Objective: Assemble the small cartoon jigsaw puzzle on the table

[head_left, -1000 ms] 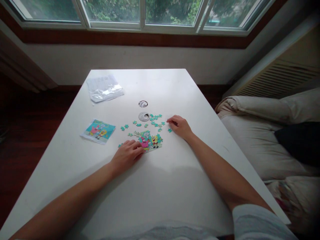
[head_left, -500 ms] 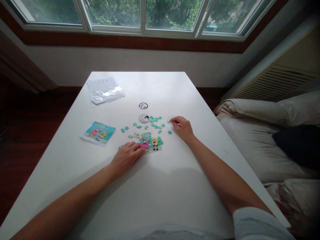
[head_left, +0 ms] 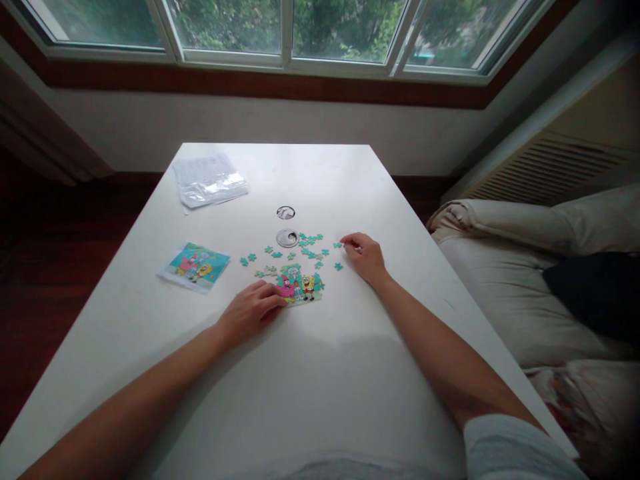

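Presently the right grip (head_left: 364, 257) pinches a loose teal piece (head_left: 339, 245) on the tabletop (head_left: 350, 373), just right of and beyond the assembled puzzle patch (head_left: 304, 283), whose left edge the flat, open left grip (head_left: 247, 312) touches.

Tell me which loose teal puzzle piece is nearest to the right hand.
The lone piece at the right hand's fingers, right of the scattered cluster; another stray piece lies apart, nearer the person.

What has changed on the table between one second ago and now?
Little. The right hand shifted slightly; a loose teal piece now shows at its fingers, grip unclear. The left hand stays on the assembled puzzle; the other loose pieces lie as before.
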Demonstrator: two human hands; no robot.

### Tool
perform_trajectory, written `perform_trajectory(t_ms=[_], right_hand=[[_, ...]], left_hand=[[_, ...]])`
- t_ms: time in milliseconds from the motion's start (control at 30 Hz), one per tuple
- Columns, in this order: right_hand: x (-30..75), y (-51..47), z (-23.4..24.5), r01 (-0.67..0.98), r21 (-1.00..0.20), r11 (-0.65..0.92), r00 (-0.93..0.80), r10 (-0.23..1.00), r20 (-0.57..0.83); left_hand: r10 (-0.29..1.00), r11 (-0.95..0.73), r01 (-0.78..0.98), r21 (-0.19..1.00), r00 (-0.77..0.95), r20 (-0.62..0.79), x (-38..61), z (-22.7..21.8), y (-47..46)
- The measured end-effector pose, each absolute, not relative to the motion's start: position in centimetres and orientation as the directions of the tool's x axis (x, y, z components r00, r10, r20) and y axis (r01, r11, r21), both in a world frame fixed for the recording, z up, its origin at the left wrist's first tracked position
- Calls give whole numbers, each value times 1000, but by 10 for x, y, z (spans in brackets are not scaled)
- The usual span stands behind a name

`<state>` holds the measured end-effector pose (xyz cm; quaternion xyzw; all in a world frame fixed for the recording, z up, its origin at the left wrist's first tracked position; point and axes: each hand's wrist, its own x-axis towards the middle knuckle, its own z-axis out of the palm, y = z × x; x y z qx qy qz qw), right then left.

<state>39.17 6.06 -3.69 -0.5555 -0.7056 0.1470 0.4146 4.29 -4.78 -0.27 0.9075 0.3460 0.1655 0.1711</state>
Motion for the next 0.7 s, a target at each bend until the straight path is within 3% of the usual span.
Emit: perform_trajectory(t_ms=[433,700], right_hand=[[390,61,-36,669,-654,353,-72,907,416],[378,65,-32,701,-560,442,-168,865,472]], left_hand=[[715,-682,612,402,675,185,46,0,-53],[752,-648,710,277,655,79,56,14,-60]])
